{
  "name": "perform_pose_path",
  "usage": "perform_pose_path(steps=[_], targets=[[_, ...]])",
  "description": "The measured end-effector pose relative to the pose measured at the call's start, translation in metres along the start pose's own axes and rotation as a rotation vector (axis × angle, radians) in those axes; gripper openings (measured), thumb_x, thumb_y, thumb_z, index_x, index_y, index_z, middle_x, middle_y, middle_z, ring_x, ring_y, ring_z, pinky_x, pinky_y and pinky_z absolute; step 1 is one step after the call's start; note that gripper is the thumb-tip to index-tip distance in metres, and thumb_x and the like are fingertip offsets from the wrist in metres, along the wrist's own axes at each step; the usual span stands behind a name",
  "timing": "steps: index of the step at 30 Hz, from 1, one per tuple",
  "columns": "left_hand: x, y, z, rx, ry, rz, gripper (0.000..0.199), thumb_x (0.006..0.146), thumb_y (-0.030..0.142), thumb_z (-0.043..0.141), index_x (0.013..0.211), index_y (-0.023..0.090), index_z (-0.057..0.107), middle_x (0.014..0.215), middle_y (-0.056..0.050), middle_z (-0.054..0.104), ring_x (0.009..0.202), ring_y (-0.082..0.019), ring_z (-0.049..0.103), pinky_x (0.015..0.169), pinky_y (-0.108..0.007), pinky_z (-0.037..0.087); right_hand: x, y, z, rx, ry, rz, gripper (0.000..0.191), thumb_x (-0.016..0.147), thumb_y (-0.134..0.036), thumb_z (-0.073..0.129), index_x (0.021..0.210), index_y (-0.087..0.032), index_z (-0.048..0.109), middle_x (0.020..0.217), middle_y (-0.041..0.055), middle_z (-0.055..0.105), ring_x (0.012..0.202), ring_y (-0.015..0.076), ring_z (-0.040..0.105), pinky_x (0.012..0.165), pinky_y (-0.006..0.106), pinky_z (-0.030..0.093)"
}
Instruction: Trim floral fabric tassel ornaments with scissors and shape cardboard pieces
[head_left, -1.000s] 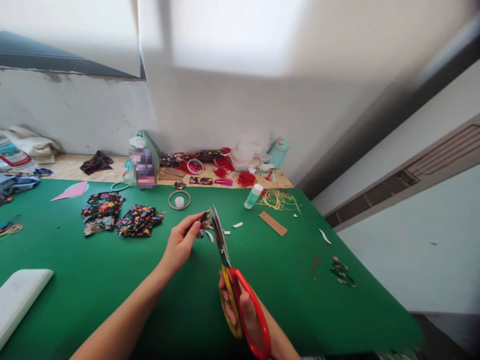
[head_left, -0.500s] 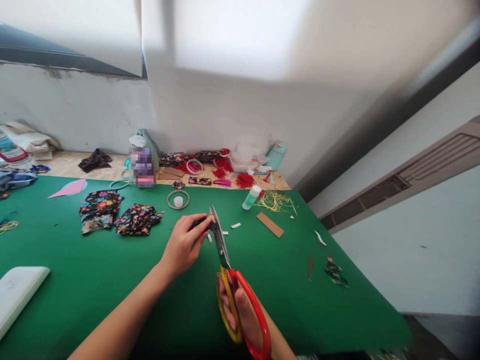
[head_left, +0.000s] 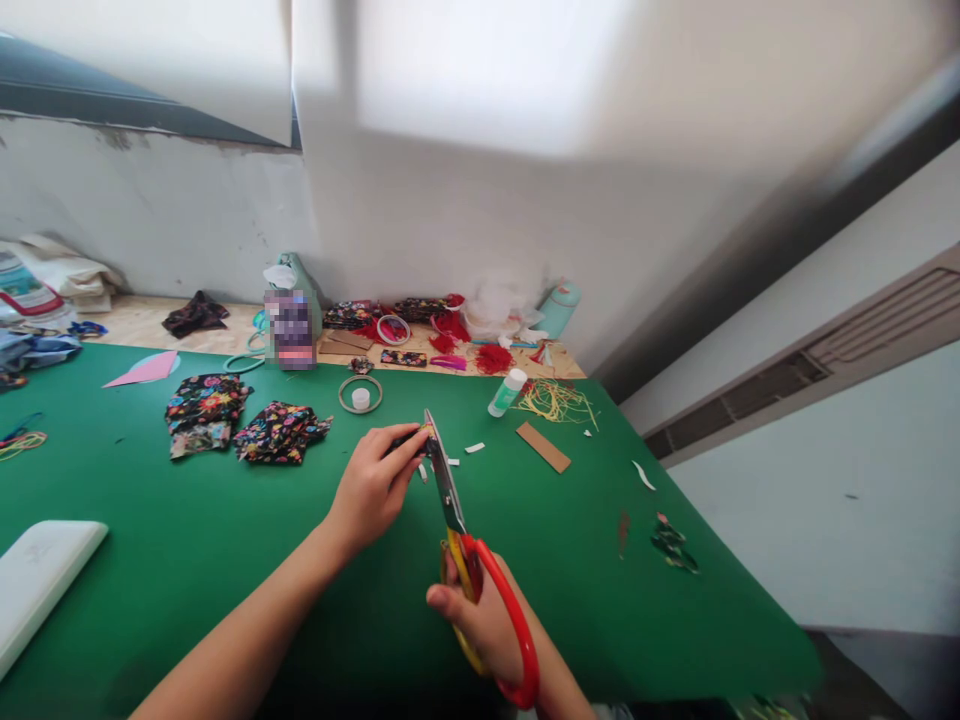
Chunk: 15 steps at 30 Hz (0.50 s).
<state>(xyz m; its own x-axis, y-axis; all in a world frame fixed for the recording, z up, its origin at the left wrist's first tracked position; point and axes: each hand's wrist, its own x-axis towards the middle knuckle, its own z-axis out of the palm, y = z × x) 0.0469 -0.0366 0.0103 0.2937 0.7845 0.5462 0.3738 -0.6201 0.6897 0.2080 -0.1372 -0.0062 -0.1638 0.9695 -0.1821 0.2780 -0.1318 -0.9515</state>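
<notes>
Green ran across the tabletop (head_left: 637, 630). The scissors (head_left: 457, 525) paired one red handle loop with one yellow, ahead of steel-grey blades; the scrap (head_left: 426, 446) at the blades was dark, its pattern too small to read. Two fabric bundles (head_left: 281, 432) carried red, yellow, pink and blue flowers on black. The glue stick (head_left: 507, 393) was white with a green label, the cardboard strip (head_left: 543, 447) plain brown, the tangled string (head_left: 556, 400) pale yellow, the loose threads (head_left: 493, 359) deep red, the folded paper (head_left: 145, 373) pink, the bottle (head_left: 559, 308) light teal.
</notes>
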Motion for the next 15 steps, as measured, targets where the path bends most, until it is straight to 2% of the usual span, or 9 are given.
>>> perform_pose_path(steps=[2, 4, 7, 11, 15], targets=[[0.001, 0.002, 0.001, -0.185, 0.024, -0.177, 0.032, 0.091, 0.029, 0.043, 0.117, 0.020, 0.060, 0.110, -0.011, 0.064, 0.097, -0.020, 0.060, 0.087, -0.036, 0.047, 0.003, -0.001, -0.001, -0.017, 0.023, 0.009, 0.053, 0.069, -0.070, 0.057, 0.065, -0.020, 0.040, 0.056, -0.0057, 0.035, 0.052, 0.0087, 0.031, 0.049, 0.023, 0.027], [0.003, 0.004, 0.001, -0.404, 0.035, -0.396, 0.036, 0.090, 0.038, 0.042, 0.113, 0.016, 0.060, 0.098, -0.010, 0.067, 0.077, -0.017, 0.063, 0.069, -0.030, 0.052, 0.005, -0.002, -0.003, -0.048, 0.055, 0.025, 0.049, 0.073, -0.067, 0.055, 0.067, -0.020, 0.042, 0.057, -0.0051, 0.038, 0.053, 0.0093, 0.034, 0.050, 0.023, 0.029], [0.006, 0.005, 0.000, -0.673, 0.045, -0.609, 0.041, 0.084, 0.048, 0.050, 0.105, 0.014, 0.058, 0.092, -0.010, 0.068, 0.060, -0.014, 0.061, 0.052, -0.025, 0.049, 0.008, -0.003, -0.009, -0.121, 0.097, 0.054, 0.045, 0.076, -0.062, 0.055, 0.067, -0.020, 0.043, 0.056, -0.0051, 0.041, 0.052, 0.0097, 0.036, 0.050, 0.023, 0.032], [0.010, 0.009, -0.002, -0.822, 0.055, -0.674, 0.045, 0.072, 0.046, 0.066, 0.101, 0.013, 0.055, 0.092, -0.010, 0.069, 0.063, -0.015, 0.063, 0.052, -0.023, 0.050, 0.009, -0.003, -0.021, -0.185, 0.145, 0.073, 0.041, 0.078, -0.058, 0.054, 0.066, -0.020, 0.043, 0.054, -0.0056, 0.041, 0.050, 0.0093, 0.035, 0.048, 0.023, 0.031], [0.011, 0.011, -0.004, -0.858, 0.058, -0.703, 0.045, 0.068, 0.045, 0.069, 0.097, 0.013, 0.055, 0.090, -0.011, 0.069, 0.062, -0.016, 0.064, 0.050, -0.023, 0.049, 0.011, -0.001, -0.029, -0.215, 0.228, 0.098, 0.040, 0.078, -0.057, 0.056, 0.066, -0.020, 0.045, 0.056, -0.0056, 0.039, 0.051, 0.0093, 0.033, 0.045, 0.022, 0.027]])
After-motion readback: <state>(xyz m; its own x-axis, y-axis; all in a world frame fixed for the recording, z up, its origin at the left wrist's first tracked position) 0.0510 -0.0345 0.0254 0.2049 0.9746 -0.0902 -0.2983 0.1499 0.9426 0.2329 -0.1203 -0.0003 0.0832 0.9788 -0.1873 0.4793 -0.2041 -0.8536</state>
